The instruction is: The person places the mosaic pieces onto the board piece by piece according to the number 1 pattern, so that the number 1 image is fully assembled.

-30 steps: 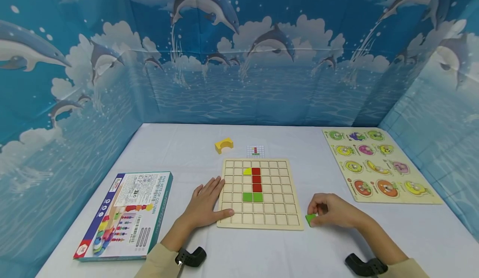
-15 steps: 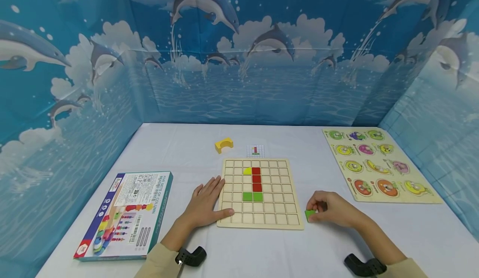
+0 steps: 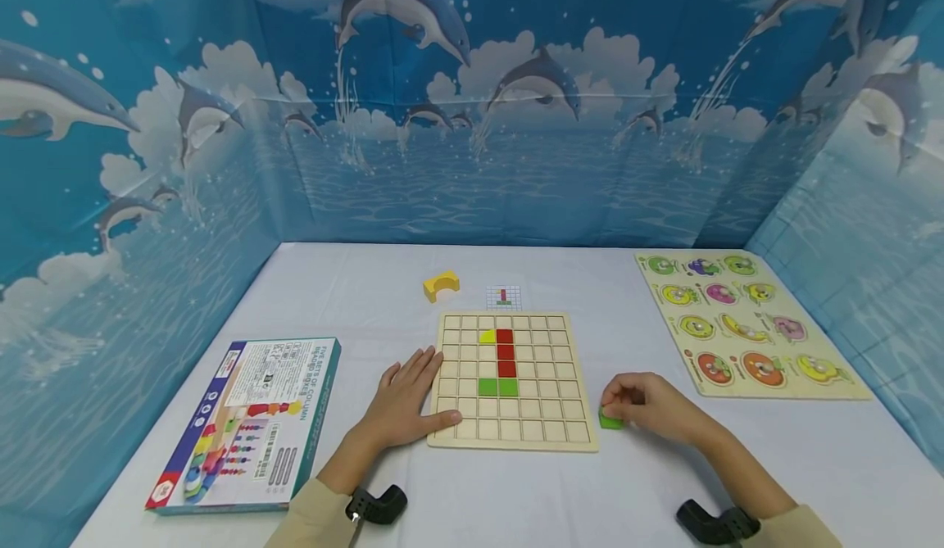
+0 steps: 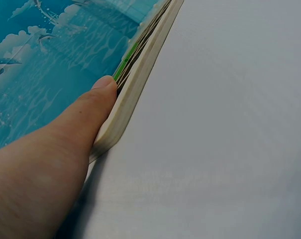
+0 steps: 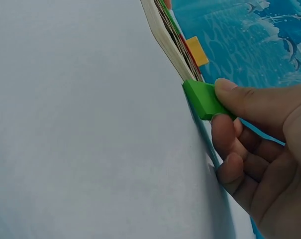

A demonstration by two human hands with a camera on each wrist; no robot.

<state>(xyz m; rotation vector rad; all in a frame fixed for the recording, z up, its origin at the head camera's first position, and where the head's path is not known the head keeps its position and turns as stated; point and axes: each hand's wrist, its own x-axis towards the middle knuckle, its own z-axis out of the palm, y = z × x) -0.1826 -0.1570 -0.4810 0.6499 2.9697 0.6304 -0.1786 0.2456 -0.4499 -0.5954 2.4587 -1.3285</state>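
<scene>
My right hand (image 3: 649, 405) pinches a green block (image 5: 206, 98) between thumb and fingers, just right of the wooden grid board (image 3: 549, 433). In the head view only part of that block shows below the fingertips. My left hand (image 3: 401, 405) lies spread at the board's left edge, its thumb on the lower left corner; the left wrist view shows the thumb (image 4: 93, 107) pressed on the rim. Three red squares (image 3: 506, 353) form a column in the board. One yellow piece (image 3: 487, 337) sits left of the top red square, and two green squares (image 3: 497, 387) lie below.
Behind the board lie a small printed pattern card (image 3: 504, 297) and a yellow arch block (image 3: 441, 286). A flat product box (image 3: 247, 421) is at the left. On the right lies a fruit picture board (image 3: 752, 323). Dolphin-printed cloth (image 3: 472, 171) walls the table.
My right hand has shifted slightly up and left with the green block, which has turned in the fingers. The left hand and the pieces in the board have stayed put.
</scene>
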